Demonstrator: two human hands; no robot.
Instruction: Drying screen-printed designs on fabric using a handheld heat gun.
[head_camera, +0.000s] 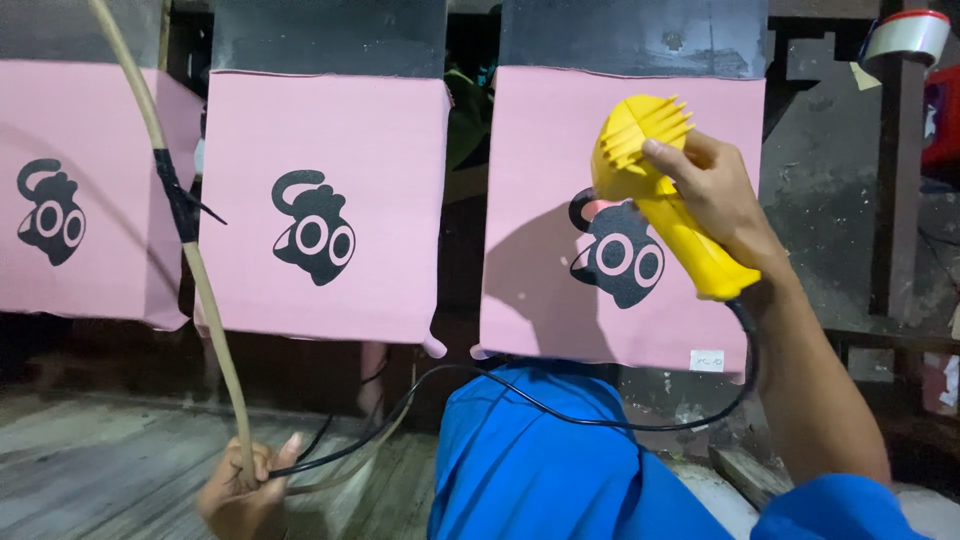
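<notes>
While the left hand (243, 492) at lower left is gripping a thin stiff cane (190, 255) plus black cord (560, 410), the right hand (715, 195) is wrapping tight around the yellow heat gun (660, 205) handle at upper right, probably light, rigid plastic, aiming at the pink printed fabric (545, 220).

head view, close, facing pink panels (325, 200)

Bright frontal light; sharp shadows rightward

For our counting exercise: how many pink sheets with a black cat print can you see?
3: left sheet cut by the frame edge, middle sheet, right sheet partly behind the yellow dryer. More may lie outside view.
</notes>
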